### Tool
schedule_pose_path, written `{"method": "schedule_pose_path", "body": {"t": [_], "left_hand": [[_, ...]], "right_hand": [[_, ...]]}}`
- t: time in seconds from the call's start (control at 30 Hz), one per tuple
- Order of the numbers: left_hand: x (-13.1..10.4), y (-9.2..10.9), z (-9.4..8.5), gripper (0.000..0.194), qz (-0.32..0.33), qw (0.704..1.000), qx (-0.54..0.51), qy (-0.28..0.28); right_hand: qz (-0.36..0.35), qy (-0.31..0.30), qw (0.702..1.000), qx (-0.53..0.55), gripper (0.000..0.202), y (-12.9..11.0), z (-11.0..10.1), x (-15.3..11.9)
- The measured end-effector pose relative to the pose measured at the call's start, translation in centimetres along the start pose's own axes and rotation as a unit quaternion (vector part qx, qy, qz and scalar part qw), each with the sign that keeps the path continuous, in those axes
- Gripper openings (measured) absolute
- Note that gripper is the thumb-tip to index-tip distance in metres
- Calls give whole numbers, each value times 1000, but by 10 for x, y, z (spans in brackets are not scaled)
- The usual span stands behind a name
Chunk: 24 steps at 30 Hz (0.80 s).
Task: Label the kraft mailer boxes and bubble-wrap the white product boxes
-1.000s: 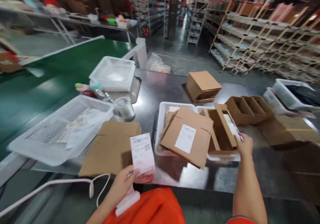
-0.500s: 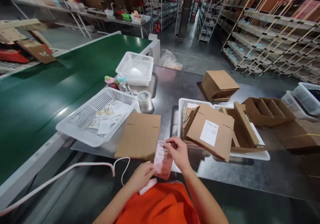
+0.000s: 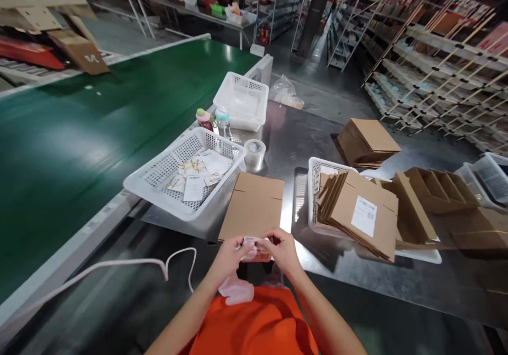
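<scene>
A small printed label slip (image 3: 257, 255), white with a reddish lower part, is held between both hands near my body. My left hand (image 3: 232, 257) pinches its left end, and my right hand (image 3: 283, 252) pinches the right end. The slip looks tilted or folded, so little of its print shows. Below my left hand hangs a pale, crumpled strip (image 3: 237, 290); whether the hand holds it I cannot tell. Just beyond the hands a flat brown carton (image 3: 254, 204) lies on the metal table (image 3: 293, 138).
Left of the carton stands a white basket (image 3: 138, 183) with papers, beside a tape roll (image 3: 254, 154) and two bottles (image 3: 223, 125). To the right, labelled flat cartons (image 3: 349, 212) lean in another basket (image 3: 311, 185). A green conveyor (image 3: 99, 133) runs along the left.
The slip was upright with its face showing; now it is tilted or folded, and both hands grip its ends. My right hand has come lower. The view has shifted slightly left.
</scene>
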State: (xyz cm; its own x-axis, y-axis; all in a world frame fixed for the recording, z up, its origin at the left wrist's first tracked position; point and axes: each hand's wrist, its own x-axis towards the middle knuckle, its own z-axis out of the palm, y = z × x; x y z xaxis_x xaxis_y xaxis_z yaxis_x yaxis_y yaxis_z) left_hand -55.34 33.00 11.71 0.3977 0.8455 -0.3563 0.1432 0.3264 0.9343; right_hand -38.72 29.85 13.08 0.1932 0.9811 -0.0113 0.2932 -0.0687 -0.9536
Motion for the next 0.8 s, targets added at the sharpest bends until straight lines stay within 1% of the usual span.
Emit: {"method": "schedule_pose_path", "body": {"t": [0.07, 0.13, 0.17, 0.23, 0.3, 0.4, 0.47, 0.5, 0.57, 0.6, 0.63, 0.67, 0.7, 0.73, 0.77, 0.8], "left_hand": [[6, -16, -1, 48, -1, 999, 28, 37], [12, -32, -2, 47, -11, 995, 65, 71], [14, -39, -4, 46, -20, 994, 74, 77], [17, -53, -8, 44, -38, 995, 66, 69], [19, -65, -12, 46, -59, 995, 48, 57], [15, -86, -20, 47, -87, 994, 40, 45], [5, -99, -24, 44, -102, 993, 62, 11], [-4, -104, -25, 41, -105, 991, 83, -21], [-23, -108, -28, 33, -89, 982, 141, -92], [-33, -106, -29, 30, -68, 977, 170, -112], [-40, -101, -31, 29, -41, 974, 194, -113], [-43, -93, -34, 30, -8, 973, 210, -95], [-42, -84, -37, 32, 27, 974, 217, -63], [-36, -74, -40, 34, 62, 974, 215, -28], [-26, -64, -44, 36, 87, 974, 211, 2], [-13, -55, -48, 39, 98, 971, 215, 27]], "right_hand": [[-1, 22, 999, -25, 14, 15, 6, 22], [-7, 71, 995, -66, 13, 31, 13, 50], [-9, 98, 991, -88, 13, 38, 17, 65], [-4, 140, 981, -132, 11, 50, 24, 93], [4, 150, 974, -171, 11, 59, 30, 114], [1, 153, 960, -232, 13, 66, 35, 129], [-15, 151, 951, -269, 13, 68, 36, 130], [-21, 148, 947, -284, 16, 69, 37, 128], [-23, 147, 937, -317, 32, 70, 39, 121], [-22, 147, 929, -339, 41, 70, 41, 116], [-26, 138, 920, -365, 48, 71, 44, 110], [-44, 111, 912, -392, 52, 73, 47, 103], [-80, 58, 903, -418, 54, 74, 49, 97], [-130, -16, 889, -439, 56, 75, 51, 92], [-181, -96, 868, -452, 58, 76, 52, 89], [-220, -166, 845, -458, 60, 77, 51, 88]]}}
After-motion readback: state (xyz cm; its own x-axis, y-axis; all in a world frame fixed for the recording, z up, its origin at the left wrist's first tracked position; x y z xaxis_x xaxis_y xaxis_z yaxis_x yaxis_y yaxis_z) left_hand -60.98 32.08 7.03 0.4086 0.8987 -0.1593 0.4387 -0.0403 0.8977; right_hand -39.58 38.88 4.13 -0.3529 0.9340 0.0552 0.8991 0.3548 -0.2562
